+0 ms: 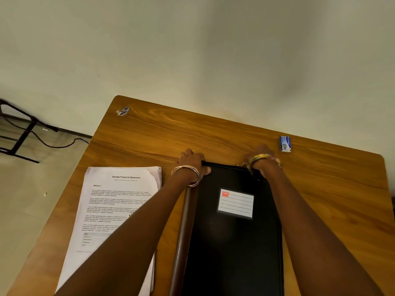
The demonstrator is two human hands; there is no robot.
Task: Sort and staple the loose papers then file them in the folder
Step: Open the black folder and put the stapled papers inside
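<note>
A black folder [233, 236] with a brown spine and a white label lies closed on the wooden table [149, 135], running away from me. My left hand [191, 162] grips its far left corner, thumb on the cover. My right hand [261, 155] holds the far right corner, its fingers curled over the edge. A stack of printed papers [111, 201] headed "Sample Financial Statement" lies left of the folder, partly under my left forearm. No stapler shows.
A small blue and white box [285, 143] lies on the table beyond my right hand. A sticker [123, 111] marks the far left corner. A wall rises behind the table. On the floor at left are a black metal frame [19, 129] and a cable.
</note>
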